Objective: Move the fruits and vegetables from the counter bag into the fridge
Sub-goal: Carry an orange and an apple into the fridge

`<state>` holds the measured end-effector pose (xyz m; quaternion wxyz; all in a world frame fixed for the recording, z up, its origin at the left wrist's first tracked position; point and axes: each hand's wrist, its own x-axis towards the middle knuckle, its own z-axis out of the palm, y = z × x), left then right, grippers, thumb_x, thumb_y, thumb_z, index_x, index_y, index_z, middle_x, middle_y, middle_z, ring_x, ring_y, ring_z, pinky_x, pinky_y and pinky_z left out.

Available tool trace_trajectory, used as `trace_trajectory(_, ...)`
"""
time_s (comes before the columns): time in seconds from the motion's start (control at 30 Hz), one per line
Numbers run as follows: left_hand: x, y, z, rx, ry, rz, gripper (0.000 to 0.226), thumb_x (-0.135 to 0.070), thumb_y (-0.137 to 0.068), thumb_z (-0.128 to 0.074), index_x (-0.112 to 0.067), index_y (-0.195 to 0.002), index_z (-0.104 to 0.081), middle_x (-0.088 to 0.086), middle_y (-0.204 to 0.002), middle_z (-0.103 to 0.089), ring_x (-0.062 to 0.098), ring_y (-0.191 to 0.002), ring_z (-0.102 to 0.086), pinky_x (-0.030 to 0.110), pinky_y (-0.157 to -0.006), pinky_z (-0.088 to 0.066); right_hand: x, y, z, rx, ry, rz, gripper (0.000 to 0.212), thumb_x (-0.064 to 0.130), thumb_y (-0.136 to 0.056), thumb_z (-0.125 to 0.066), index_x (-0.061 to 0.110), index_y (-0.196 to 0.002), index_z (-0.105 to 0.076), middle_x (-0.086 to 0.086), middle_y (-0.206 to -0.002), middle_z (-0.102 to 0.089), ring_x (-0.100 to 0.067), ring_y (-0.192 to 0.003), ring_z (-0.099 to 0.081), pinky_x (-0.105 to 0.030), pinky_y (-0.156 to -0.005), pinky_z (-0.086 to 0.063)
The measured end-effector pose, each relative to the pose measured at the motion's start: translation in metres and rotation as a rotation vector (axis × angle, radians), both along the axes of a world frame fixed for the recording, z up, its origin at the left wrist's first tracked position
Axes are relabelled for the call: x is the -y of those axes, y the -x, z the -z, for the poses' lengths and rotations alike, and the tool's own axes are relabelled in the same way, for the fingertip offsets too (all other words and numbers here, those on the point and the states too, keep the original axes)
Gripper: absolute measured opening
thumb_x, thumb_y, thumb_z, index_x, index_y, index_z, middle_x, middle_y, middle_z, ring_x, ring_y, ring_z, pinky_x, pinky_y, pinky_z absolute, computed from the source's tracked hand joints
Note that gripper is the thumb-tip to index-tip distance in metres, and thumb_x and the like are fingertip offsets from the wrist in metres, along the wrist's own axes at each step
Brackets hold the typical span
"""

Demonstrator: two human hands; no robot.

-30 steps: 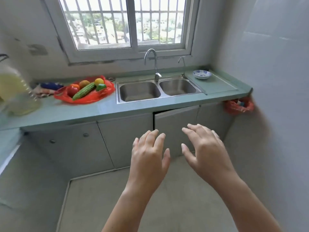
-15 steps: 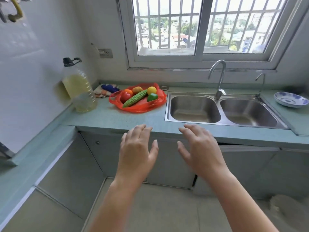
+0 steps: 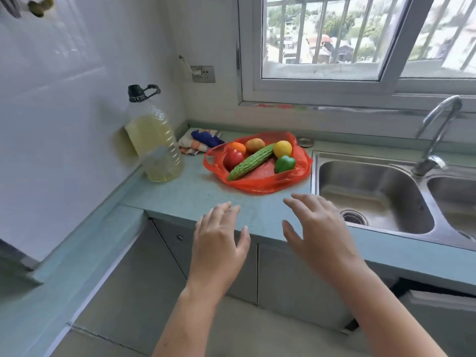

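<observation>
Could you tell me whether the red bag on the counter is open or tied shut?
Open: the red bag lies spread with the bitter gourd exposed.

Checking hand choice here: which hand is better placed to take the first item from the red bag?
Right, narrowly. Both hands are open and empty; the right hand has its fingertips nearer the rim of the red bag, just short of the green pepper. The left hand hangs slightly further back.
</observation>
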<state>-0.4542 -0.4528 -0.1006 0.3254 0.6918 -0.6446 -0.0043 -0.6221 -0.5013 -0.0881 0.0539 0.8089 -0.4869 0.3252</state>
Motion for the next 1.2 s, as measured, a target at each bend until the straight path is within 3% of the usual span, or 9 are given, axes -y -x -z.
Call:
trace_trajectory(0.1, 0.049, -0.033, 0.0, 0.006, 0.004, 0.024, 0.039, -0.018, -0.085, -0.061, -0.007, -0.122, -0.056, 0.012, -0.126, -0.056, 0.028, -0.117, -0.05, 0.04, -0.1, -0.035, 0.047, -0.032, -0.004, -0.015, -0.015, 0.019, 0.038, 0.023, -0.071, -0.059, 0.003, -0.103, -0.067, -0.015, -0.102, -0.067, -0.036, -0.095, -0.062, -0.047, -0.081, -0.049)
trace_trajectory(0.37, 0.163, -0.095, -0.002, -0.016, 0.014, 0.091, 0.039, -0.022, -0.085, -0.056, -0.007, -0.121, -0.056, 0.011, -0.122, -0.058, 0.026, -0.116, -0.051, 0.039, -0.098, -0.037, 0.142, -0.084, -0.003, 0.0, -0.041, 0.078, 0.034, 0.019, -0.075, -0.064, 0.004, -0.105, -0.065, -0.015, -0.105, -0.066, -0.036, -0.099, -0.06, -0.051, -0.082, -0.05)
trace_trajectory(0.5, 0.207, -0.089, 0.012, -0.039, -0.034, 0.164, 0.044, -0.032, -0.085, -0.046, -0.01, -0.122, -0.055, 0.006, -0.125, -0.057, 0.022, -0.12, -0.048, 0.041, -0.102, -0.037, 0.18, -0.077, 0.007, 0.018, -0.058, 0.133, 0.036, 0.012, -0.069, -0.075, 0.002, -0.103, -0.066, -0.016, -0.103, -0.067, -0.037, -0.095, -0.062, -0.051, -0.08, -0.05)
trace_trajectory(0.7, 0.286, -0.07, 0.031, -0.031, -0.082, 0.208, 0.044, -0.032, -0.082, -0.045, -0.009, -0.117, -0.059, 0.008, -0.122, -0.058, 0.025, -0.117, -0.051, 0.044, -0.1, -0.039, 0.251, -0.065, 0.022, 0.042, -0.109, 0.172, 0.038, 0.024, -0.07, -0.061, 0.005, -0.103, -0.066, -0.014, -0.103, -0.067, -0.035, -0.095, -0.062, -0.052, -0.078, -0.051)
trace_trajectory(0.8, 0.321, -0.062, 0.036, -0.034, -0.092, 0.197, 0.05, -0.036, -0.079, -0.038, -0.009, -0.115, -0.06, 0.008, -0.12, -0.06, 0.025, -0.114, -0.053, 0.04, -0.097, -0.039, 0.291, -0.054, 0.025, 0.032, -0.112, 0.171, 0.038, 0.024, -0.069, -0.059, 0.005, -0.1, -0.068, -0.014, -0.099, -0.068, -0.035, -0.091, -0.064, -0.047, -0.077, -0.05)
trace_trajectory(1.0, 0.369, -0.068, 0.055, -0.034, -0.145, 0.127, 0.042, -0.025, -0.079, -0.052, -0.007, -0.116, -0.06, 0.012, -0.121, -0.06, 0.028, -0.114, -0.053, 0.043, -0.097, -0.041, 0.356, -0.056, 0.048, 0.019, -0.183, 0.128, 0.032, 0.017, -0.07, -0.07, 0.003, -0.099, -0.067, -0.016, -0.097, -0.068, -0.037, -0.088, -0.063, -0.047, -0.073, -0.053)
trace_trajectory(1.2, 0.409, -0.089, 0.068, -0.065, -0.207, 0.09, 0.039, -0.022, -0.082, -0.053, -0.006, -0.117, -0.059, 0.012, -0.123, -0.057, 0.028, -0.117, -0.05, 0.043, -0.1, -0.039, 0.398, -0.065, 0.067, -0.043, -0.289, 0.112, 0.037, 0.018, -0.068, -0.075, 0.005, -0.102, -0.066, -0.013, -0.099, -0.068, -0.034, -0.089, -0.063, -0.044, -0.073, -0.052)
